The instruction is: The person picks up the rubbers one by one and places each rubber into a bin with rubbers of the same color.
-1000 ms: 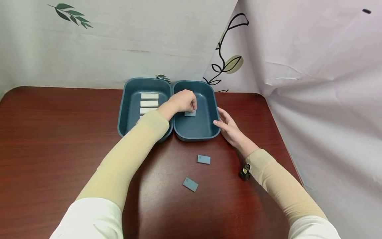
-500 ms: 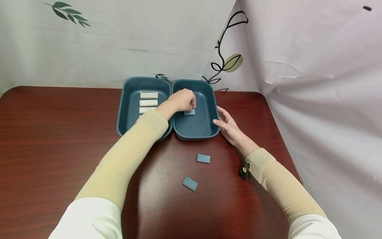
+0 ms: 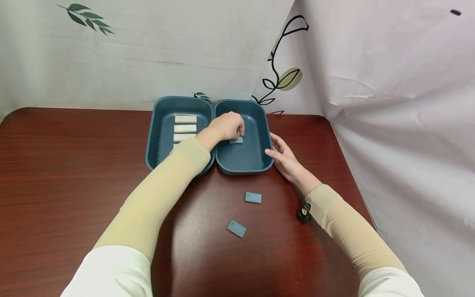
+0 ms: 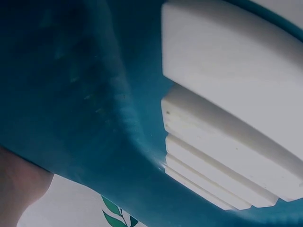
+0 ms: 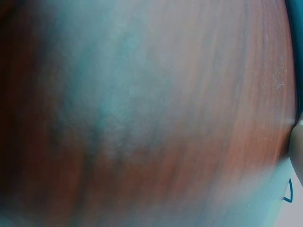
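My left hand [image 3: 228,125] reaches down into the right-hand blue bin [image 3: 243,171], its fingers curled and the fingertips pinching a small flat blue-grey rectangular block [image 3: 236,141] on the bin's floor. Part of the block is hidden beneath the fingers. At the same bin's right side, my right hand [image 3: 287,161] grips the wall, thumb at the rim and fingers along the outside. Only a bit of the left hand [image 4: 21,189] shows in the left wrist view. Two more such blue-grey blocks, one nearer the bin [image 3: 253,197] and one lower [image 3: 236,229], lie on the table.
Touching the first bin, a matching left bin [image 3: 149,142] holds a column of several white blocks [image 4: 232,52], partly covered by the left forearm. Both stand on a dark red wooden table [image 3: 74,165] against a white cloth backdrop [image 3: 148,53]. A small black device [image 3: 304,213] sits at the right wrist.
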Tool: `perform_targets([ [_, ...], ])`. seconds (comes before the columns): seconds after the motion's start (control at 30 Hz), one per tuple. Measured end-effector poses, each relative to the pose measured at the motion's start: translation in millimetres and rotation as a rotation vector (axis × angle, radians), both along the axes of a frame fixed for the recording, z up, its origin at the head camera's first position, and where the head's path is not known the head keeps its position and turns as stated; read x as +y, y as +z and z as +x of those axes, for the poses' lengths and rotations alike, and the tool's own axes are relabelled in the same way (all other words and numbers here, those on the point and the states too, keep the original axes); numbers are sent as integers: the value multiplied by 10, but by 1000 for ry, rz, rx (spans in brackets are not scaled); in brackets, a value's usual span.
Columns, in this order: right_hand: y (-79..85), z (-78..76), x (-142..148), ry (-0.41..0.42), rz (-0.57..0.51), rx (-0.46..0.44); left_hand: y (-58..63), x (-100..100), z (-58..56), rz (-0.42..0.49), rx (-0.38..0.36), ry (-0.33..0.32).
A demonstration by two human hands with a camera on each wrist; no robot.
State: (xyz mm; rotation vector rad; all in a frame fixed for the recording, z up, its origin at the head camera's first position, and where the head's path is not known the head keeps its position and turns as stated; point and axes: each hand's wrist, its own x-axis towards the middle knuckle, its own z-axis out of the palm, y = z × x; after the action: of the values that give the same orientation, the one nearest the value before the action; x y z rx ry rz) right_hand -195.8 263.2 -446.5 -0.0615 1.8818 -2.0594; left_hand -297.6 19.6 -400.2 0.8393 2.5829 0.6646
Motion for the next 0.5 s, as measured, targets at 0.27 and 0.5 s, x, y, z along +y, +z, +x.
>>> perform_targets([
  [0.27,4,3,-17,-14,-6,-7,-42,-2,-34,26,16,-6],
  [0.5,-6,0,-8,-16,-6,-4,-6,-18,-80,72,17,-36],
])
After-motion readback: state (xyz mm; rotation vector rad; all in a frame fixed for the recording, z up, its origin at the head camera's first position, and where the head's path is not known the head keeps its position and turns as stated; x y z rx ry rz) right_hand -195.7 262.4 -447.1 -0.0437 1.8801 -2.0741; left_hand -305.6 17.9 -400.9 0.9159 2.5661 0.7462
